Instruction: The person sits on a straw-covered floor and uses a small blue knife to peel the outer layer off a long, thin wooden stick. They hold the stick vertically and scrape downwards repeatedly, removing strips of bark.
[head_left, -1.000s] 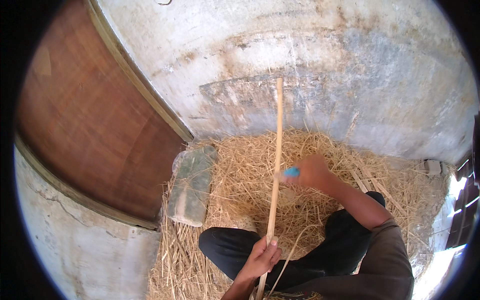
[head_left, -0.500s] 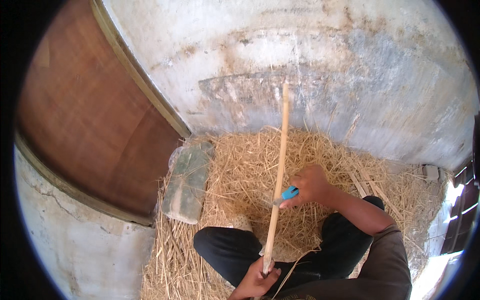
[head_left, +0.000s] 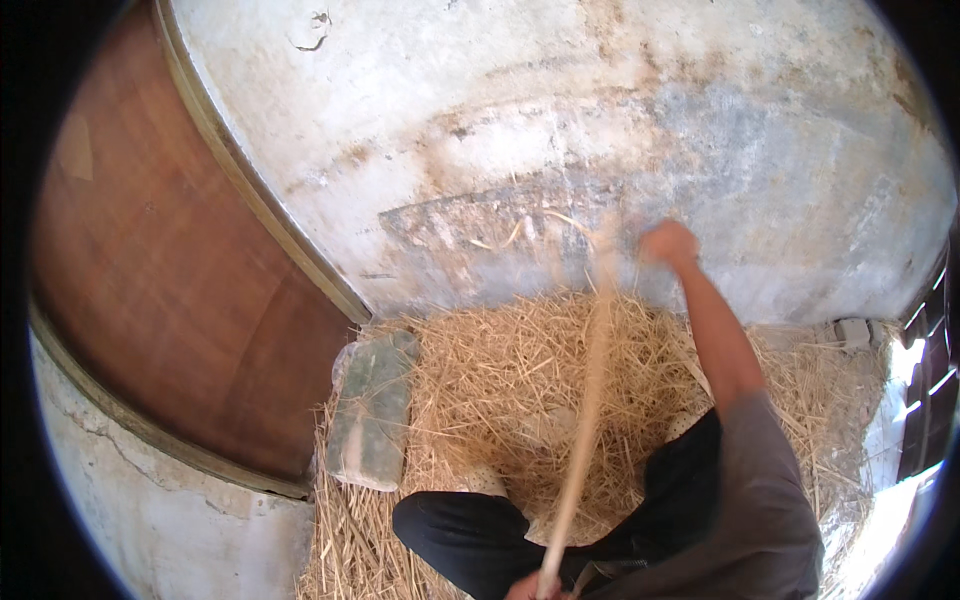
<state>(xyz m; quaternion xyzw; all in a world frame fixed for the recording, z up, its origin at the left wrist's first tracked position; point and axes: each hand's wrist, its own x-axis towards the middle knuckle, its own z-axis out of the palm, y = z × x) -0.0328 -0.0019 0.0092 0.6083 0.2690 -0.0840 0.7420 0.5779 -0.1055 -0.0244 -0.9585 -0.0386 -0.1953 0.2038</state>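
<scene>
I have the left hand (head_left: 530, 588) wrapped round the lower end of the pale stick (head_left: 588, 420), which slants across the straw (head_left: 480, 375). Past the straw's far edge, the right hand (head_left: 668, 245) blurs; I can't tell whether it holds anything.

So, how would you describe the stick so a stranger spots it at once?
Below the stained wall lies a bed of straw. Across it slants the pale stick, its lower end in the left hand. It is far longer and thicker than the straw around it.
</scene>
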